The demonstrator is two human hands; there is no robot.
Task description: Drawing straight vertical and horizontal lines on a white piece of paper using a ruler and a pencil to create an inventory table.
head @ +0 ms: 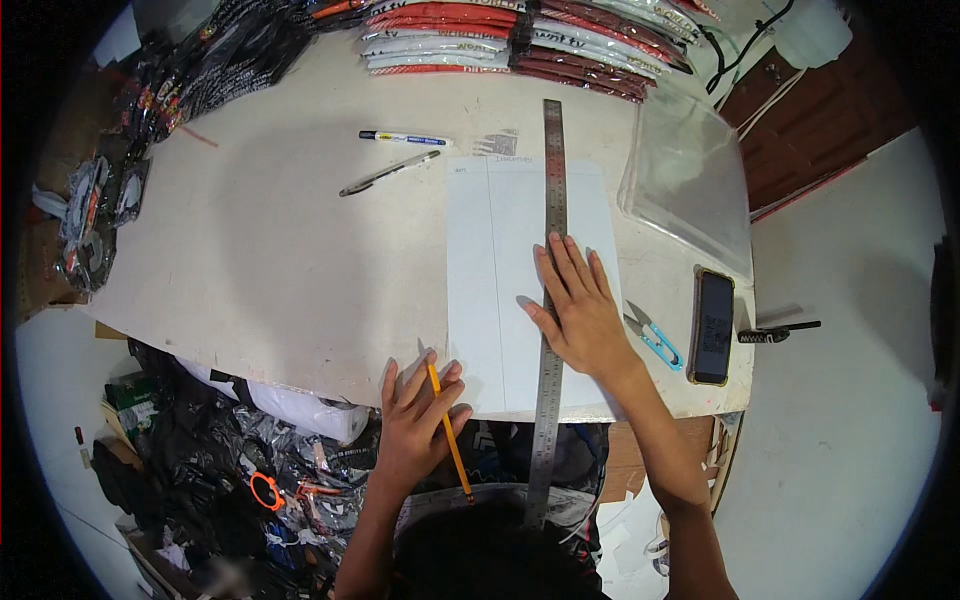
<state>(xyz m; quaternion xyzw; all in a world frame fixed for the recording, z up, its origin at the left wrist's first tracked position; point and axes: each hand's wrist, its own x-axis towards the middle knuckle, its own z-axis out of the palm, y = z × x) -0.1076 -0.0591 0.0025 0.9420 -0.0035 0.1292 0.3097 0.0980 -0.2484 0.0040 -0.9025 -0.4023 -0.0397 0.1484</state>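
A sheet of white paper (pixel 472 300) lies at the table's front edge, with a ruled vertical line, a line across its top and some handwriting. Along its right part runs a long steel ruler (pixel 555 172), whose near end juts past the table edge towards me. My right hand (pixel 581 319) rests flat on the ruler and paper, fingers spread. Between the fingers of my left hand (pixel 420 416) is a yellow pencil (pixel 454 442), its eraser end towards me. That hand is at the table edge, just left of the paper's lower corner.
A marker (pixel 405 139) and a pen (pixel 390 174) lie left of the paper's top. Blue thread snips (pixel 656 341) and a phone (pixel 711 326) are on the right. Clear plastic sheets (pixel 686 180) and stacks of bagged garments (pixel 442 37) sit farther back. Wrapped goods (pixel 300 465) crowd below left.
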